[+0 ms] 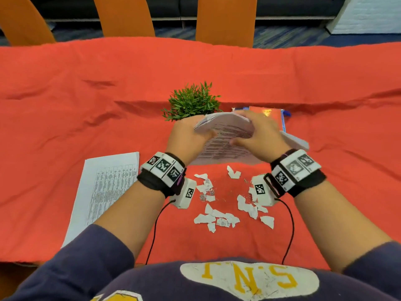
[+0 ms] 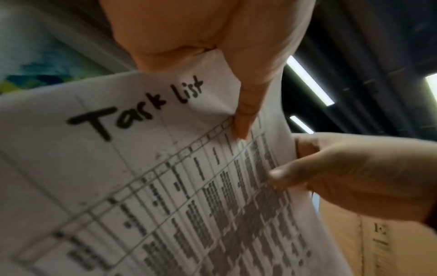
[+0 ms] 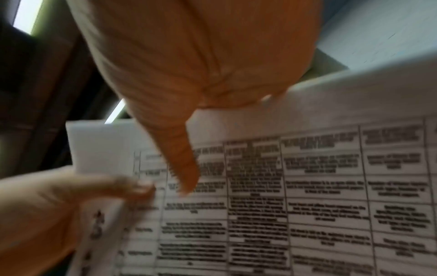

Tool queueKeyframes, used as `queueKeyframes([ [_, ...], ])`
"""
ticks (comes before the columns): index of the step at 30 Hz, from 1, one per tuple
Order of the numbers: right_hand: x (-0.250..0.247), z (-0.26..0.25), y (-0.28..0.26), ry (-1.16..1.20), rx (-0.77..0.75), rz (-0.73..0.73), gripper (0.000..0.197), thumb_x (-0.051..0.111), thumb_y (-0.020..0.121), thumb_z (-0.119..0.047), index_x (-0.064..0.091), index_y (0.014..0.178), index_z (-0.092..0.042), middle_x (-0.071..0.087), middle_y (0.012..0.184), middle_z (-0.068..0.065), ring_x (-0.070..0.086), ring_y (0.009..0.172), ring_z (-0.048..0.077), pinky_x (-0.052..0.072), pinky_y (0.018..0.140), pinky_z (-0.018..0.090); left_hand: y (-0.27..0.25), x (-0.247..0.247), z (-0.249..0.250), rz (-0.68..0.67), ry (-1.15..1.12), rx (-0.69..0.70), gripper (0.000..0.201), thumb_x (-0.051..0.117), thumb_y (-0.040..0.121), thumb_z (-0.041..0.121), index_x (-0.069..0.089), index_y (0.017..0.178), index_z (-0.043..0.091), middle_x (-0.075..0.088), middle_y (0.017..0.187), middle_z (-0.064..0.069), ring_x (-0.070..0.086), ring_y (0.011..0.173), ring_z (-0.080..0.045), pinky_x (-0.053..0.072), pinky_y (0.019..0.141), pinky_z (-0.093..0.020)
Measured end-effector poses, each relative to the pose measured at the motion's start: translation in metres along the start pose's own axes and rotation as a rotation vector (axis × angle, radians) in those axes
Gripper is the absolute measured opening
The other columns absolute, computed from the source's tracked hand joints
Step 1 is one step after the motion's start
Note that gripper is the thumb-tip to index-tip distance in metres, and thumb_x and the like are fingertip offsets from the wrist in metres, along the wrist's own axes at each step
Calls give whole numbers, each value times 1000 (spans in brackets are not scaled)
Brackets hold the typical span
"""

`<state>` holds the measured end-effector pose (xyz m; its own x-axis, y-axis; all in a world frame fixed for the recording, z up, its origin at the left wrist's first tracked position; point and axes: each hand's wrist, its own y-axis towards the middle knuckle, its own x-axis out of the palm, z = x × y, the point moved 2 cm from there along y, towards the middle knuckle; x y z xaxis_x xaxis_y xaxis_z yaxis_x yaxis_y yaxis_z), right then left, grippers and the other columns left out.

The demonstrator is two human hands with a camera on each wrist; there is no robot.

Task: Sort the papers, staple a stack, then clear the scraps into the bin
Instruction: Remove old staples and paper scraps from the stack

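Note:
Both hands hold up a stack of printed papers (image 1: pixel 225 137) over the middle of the red-covered table (image 1: pixel 86 94). My left hand (image 1: pixel 188 135) grips its left edge, thumb on the top sheet. My right hand (image 1: pixel 258 135) grips the right edge. The top sheet (image 2: pixel 165 168) carries a printed table and the handwritten words "Task list"; my left thumb (image 2: pixel 243 115) presses on it. In the right wrist view the same sheet (image 3: pixel 307 186) fills the frame under my right thumb (image 3: pixel 184 168). Several torn paper scraps (image 1: pixel 225 205) and loose staples lie on the cloth below my wrists.
A separate printed sheet (image 1: pixel 104 192) lies flat at the near left. A small green plant (image 1: pixel 191 103) stands just behind the held stack. A red and blue booklet (image 1: pixel 269 116) and more white paper (image 1: pixel 297 142) lie at the right. Orange chairs (image 1: pixel 225 20) stand beyond the table.

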<state>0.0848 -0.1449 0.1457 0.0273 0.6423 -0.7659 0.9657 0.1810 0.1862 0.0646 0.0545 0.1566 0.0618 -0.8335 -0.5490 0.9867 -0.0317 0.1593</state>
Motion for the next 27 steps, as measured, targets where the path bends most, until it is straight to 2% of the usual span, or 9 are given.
queueKeyframes([
  [3, -3, 12, 1, 169, 91, 28, 10, 73, 76, -21, 67, 75, -30, 65, 72, -4, 60, 74, 19, 50, 74, 44, 1, -10, 13, -31, 109, 97, 19, 67, 75, 22, 53, 62, 21, 53, 58, 2, 47, 57, -17, 35, 54, -32],
  [6, -16, 26, -10, 399, 190, 84, 11, 75, 78, -14, 67, 72, -19, 60, 68, -3, 52, 61, 6, 43, 61, 27, 7, -33, -3, 40, 4, 44, 19, 76, 72, 17, 59, 75, 23, 64, 73, 8, 55, 65, -6, 43, 60, -21],
  [8, -19, 37, -19, 545, 234, 142, 12, 78, 77, -16, 71, 87, -18, 71, 81, -2, 61, 66, 0, 51, 69, 25, 8, -38, -20, 94, -215, -31, 27, 81, 70, 12, 63, 90, 16, 66, 85, 5, 60, 75, -7, 49, 70, -21],
  [10, -15, 45, -25, 719, 295, 177, 23, 79, 74, -18, 72, 97, -17, 76, 92, -1, 70, 85, 10, 55, 82, 34, 5, -24, -33, 80, -448, -139, 35, 78, 74, 5, 63, 104, 14, 69, 94, 2, 65, 83, -8, 54, 77, -27],
  [13, 2, 51, -31, 857, 331, 208, 23, 78, 70, -27, 74, 93, -26, 76, 97, -7, 69, 98, 15, 51, 92, 37, -6, 13, -34, 30, -547, -204, 30, 69, 85, 8, 63, 113, 12, 70, 105, 4, 68, 93, -6, 52, 83, -26],
  [16, 20, 50, -41, 928, 347, 244, 22, 75, 78, -18, 71, 99, -23, 75, 99, -10, 68, 100, 11, 51, 92, 32, -18, 32, -33, 94, -449, -169, 23, 65, 90, 17, 63, 113, 17, 69, 107, 5, 66, 98, -5, 51, 85, -19],
  [19, 34, 51, -54, 980, 352, 248, 29, 72, 81, -15, 67, 109, -16, 73, 107, -4, 67, 105, 16, 52, 92, 33, -31, 35, -41, 177, -481, -204, 16, 67, 88, 15, 65, 104, 18, 71, 98, 6, 67, 91, -6, 53, 78, -18],
  [23, 56, 55, -69, 993, 412, 207, 23, 68, 85, -8, 67, 104, -21, 73, 104, -5, 68, 102, 16, 54, 89, 33, -47, 41, -60, 189, -509, -246, 13, 66, 89, 12, 65, 100, 18, 69, 94, 11, 64, 80, 12, 49, 69, -7],
  [27, 76, 63, -79, 912, 467, 129, 27, 67, 87, -11, 62, 113, -19, 70, 108, -5, 66, 98, 7, 54, 85, 24, -53, 56, -82, 194, -500, -340, 23, 62, 92, 15, 63, 114, 11, 70, 103, 8, 65, 93, 0, 50, 80, -20],
])
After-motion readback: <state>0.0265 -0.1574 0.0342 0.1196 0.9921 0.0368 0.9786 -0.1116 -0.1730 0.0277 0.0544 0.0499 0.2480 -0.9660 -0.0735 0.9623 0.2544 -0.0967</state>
